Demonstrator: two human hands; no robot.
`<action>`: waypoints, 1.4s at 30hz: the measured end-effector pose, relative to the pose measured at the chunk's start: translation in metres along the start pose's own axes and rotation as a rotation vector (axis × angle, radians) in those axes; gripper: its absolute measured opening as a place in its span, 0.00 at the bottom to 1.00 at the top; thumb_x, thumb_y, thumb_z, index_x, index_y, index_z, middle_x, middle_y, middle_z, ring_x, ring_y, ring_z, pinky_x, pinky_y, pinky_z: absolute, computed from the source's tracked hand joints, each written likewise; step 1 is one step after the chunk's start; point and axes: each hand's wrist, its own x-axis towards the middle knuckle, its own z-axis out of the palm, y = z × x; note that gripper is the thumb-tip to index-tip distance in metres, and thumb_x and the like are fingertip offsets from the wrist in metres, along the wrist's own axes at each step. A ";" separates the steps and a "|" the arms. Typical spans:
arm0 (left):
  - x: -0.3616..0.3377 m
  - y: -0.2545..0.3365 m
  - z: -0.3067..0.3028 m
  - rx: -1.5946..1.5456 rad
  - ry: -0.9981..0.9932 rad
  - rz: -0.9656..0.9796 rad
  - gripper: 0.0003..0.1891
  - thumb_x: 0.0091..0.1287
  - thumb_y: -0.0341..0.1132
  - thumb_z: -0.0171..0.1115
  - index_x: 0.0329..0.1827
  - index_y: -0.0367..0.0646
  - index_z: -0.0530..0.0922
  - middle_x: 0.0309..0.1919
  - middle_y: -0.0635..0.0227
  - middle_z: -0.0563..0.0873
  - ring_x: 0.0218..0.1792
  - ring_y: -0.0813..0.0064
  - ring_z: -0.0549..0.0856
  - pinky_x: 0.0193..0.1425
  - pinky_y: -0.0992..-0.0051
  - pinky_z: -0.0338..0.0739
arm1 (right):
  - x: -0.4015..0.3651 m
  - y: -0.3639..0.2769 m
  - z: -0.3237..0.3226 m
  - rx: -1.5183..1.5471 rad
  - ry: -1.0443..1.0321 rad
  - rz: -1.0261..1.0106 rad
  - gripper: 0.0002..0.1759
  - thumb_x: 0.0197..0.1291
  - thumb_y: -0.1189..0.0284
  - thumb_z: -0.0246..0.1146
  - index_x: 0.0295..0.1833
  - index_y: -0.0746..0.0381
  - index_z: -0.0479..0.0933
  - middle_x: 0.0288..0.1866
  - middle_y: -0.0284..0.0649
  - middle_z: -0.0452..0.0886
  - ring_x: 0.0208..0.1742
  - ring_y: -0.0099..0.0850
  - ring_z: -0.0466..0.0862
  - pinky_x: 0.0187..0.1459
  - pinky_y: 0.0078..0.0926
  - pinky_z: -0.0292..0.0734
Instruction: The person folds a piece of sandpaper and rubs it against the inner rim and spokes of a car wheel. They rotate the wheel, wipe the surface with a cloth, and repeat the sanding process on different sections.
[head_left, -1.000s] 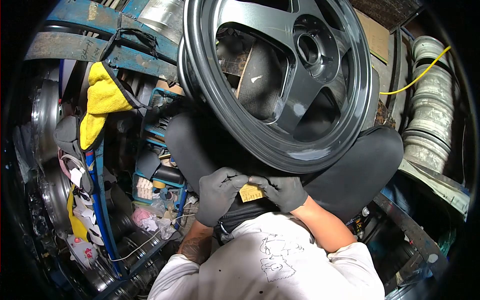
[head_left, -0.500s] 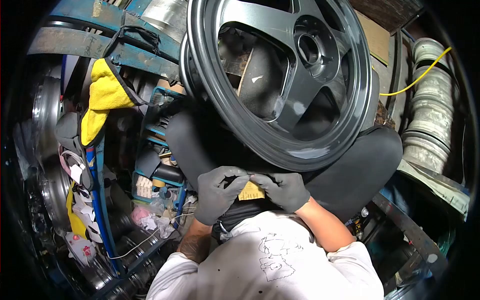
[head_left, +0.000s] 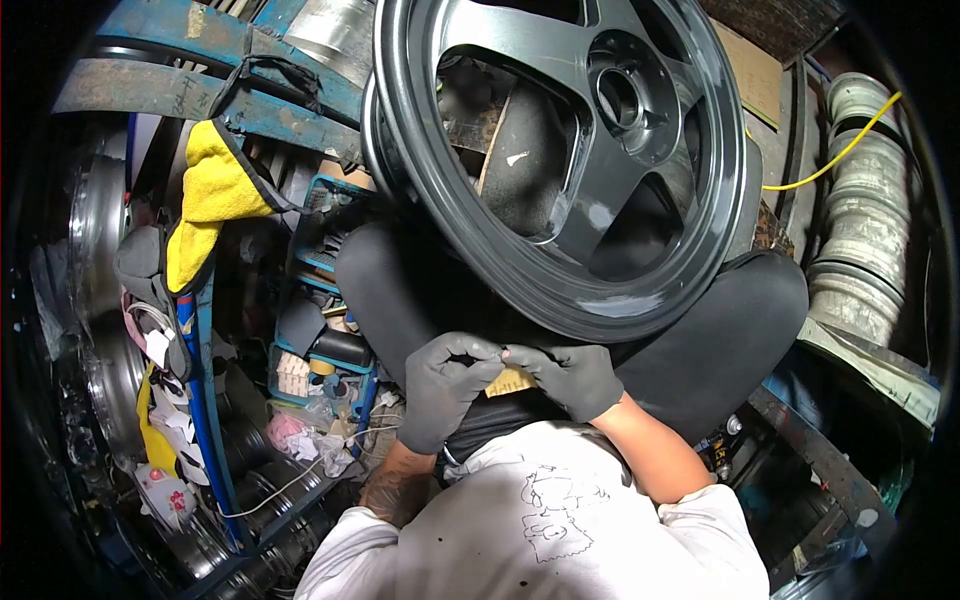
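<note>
Between my hands is a small yellow piece of sandpaper [head_left: 511,381], mostly covered by the fingers. My left hand [head_left: 442,388], in a dark grey glove, pinches its left edge. On the other side my right hand [head_left: 582,384], gloved the same way, grips the upper edge with thumb and fingers. The fingertips of both hands nearly meet above the sheet. Just beyond them a large dark grey wheel rim [head_left: 585,205] leans over my lap, with lighter dull patches on its lower lip and one spoke.
Stacked metal rims [head_left: 860,225] stand at the right beside a yellow cable [head_left: 850,150]. To the left, a yellow cloth [head_left: 212,190] hangs from a blue frame. Blue baskets [head_left: 318,265] with small items stand near my left knee, and crumpled plastic [head_left: 300,432] lies below them.
The sandpaper shows less now, with its printed lower part tipped or folded out of sight. Both hands stay close together in nearly the same place. The wheel rim has not moved.
</note>
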 end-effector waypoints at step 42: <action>0.002 0.000 -0.006 0.039 -0.004 -0.021 0.08 0.65 0.26 0.71 0.42 0.38 0.79 0.34 0.70 0.84 0.31 0.85 0.82 0.35 0.86 0.78 | 0.004 0.020 0.019 0.273 -0.005 0.073 0.15 0.70 0.58 0.65 0.47 0.59 0.87 0.25 0.38 0.83 0.24 0.20 0.78 0.32 0.22 0.76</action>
